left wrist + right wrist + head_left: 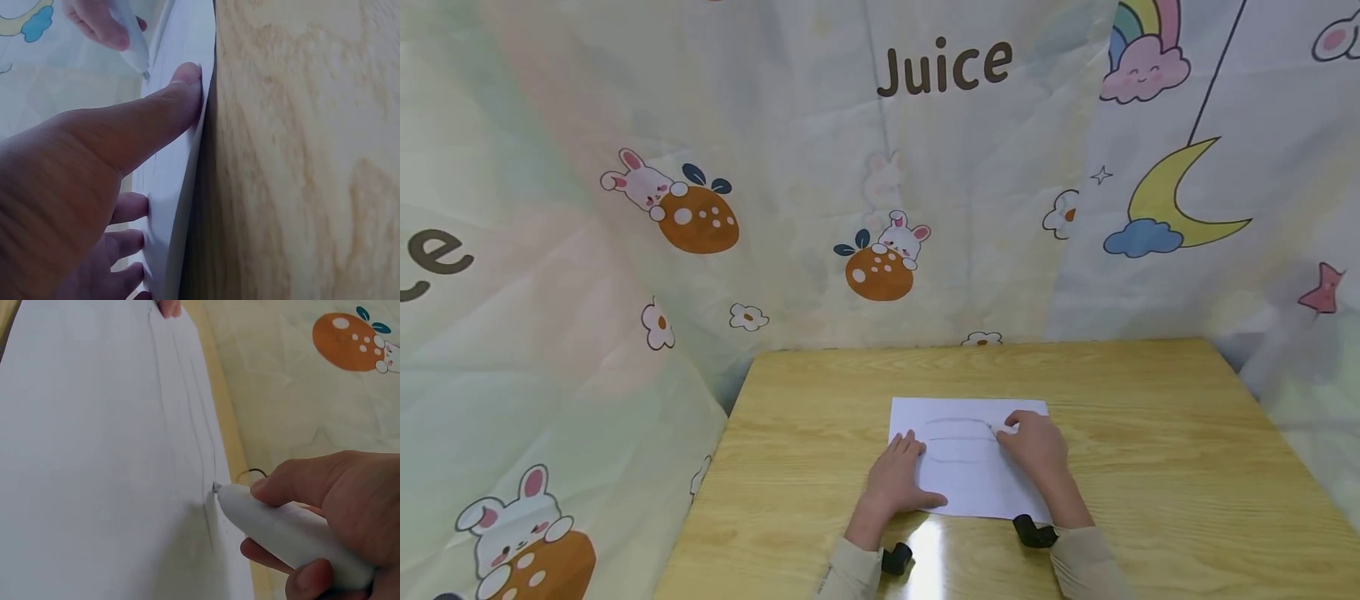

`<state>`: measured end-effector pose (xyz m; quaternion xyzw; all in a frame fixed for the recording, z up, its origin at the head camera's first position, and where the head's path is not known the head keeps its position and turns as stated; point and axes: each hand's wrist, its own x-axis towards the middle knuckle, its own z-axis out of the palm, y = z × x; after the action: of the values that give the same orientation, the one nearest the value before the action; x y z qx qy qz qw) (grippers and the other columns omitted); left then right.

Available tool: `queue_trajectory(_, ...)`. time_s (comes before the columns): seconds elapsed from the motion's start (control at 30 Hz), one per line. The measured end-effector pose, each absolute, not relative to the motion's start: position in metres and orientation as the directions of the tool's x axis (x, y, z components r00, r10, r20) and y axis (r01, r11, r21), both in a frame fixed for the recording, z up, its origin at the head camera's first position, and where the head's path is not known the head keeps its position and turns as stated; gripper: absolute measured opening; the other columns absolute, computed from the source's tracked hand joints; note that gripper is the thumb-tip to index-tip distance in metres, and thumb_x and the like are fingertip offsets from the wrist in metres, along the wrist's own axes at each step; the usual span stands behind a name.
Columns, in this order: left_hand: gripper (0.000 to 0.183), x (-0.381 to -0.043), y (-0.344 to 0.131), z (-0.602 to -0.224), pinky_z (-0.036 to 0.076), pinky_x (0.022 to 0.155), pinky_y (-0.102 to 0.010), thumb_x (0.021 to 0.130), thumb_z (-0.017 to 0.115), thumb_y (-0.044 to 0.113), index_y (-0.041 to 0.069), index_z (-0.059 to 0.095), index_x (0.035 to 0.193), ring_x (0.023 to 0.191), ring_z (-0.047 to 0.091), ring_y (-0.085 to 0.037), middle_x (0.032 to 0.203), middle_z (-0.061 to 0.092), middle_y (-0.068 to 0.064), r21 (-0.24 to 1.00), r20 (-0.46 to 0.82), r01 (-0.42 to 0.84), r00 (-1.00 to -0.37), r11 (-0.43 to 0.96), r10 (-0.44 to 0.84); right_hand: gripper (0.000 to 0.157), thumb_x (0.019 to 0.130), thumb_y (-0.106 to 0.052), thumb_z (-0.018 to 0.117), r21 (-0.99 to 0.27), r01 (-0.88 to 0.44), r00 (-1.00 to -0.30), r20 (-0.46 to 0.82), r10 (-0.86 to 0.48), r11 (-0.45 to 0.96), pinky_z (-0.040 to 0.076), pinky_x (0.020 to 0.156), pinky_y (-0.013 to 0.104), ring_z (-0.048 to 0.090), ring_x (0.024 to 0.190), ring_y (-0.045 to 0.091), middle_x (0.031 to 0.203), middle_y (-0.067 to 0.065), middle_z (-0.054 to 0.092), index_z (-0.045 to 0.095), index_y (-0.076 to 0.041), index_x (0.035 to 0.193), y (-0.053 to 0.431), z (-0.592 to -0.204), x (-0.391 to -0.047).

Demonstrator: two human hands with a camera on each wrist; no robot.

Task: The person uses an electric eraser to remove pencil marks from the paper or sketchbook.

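Observation:
A white sheet of paper point(977, 492) lies on the wooden table, with three faint grey pencil lines point(962, 439) running across it. My right hand point(1039, 450) grips a thick white electric eraser point(275, 526), thumb on one side and fingers on the other. Its small grey tip point(216, 487) meets the paper at the end of the top line, where tiny crumbs are scattered. On the sheet's left side, my left hand point(895, 479) rests with fingers spread, and the thumb point(186, 74) presses near the front edge. That edge curls slightly up from the table.
The wooden table point(805, 467) extends around the sheet on all sides. Behind and beside it hangs a printed cloth point(805, 275) with rabbits, a moon and flowers. Black wrist-worn devices point(1034, 532) sit at both sleeves.

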<state>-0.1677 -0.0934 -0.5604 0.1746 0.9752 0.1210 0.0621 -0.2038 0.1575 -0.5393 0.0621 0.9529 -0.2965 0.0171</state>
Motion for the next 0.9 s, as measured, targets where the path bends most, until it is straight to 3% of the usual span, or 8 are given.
queue_trajectory(0.73,0.091,-0.175,-0.089,-0.550,0.032,0.111,-0.040,0.065,0.080,0.063,0.006,0.053,0.131,0.138,0.034,-0.034,0.149,0.039,-0.018,0.228,-0.103,0.318,-0.932,0.920,0.348,0.030,0.083,-0.027,0.072,-0.551,0.089,-0.996,-0.062,0.066,0.830,0.051,0.054,0.038,0.058,0.069,0.022,0.098,0.016,0.070,0.072,-0.003,0.102,0.161,-0.532,-0.214)
queue_trajectory(0.9,0.093,-0.174,-0.086,-0.550,0.035,0.109,-0.040,0.062,0.083,0.062,0.005,0.054,0.130,0.136,0.037,-0.034,0.147,0.042,-0.018,0.218,-0.128,0.304,-0.933,0.927,0.336,0.029,0.083,-0.026,0.073,-0.542,0.070,-0.997,-0.072,0.037,0.838,0.052,0.058,0.040,0.058,0.068,0.021,0.091,0.013,0.071,0.072,-0.003,0.101,0.164,-0.535,-0.212)
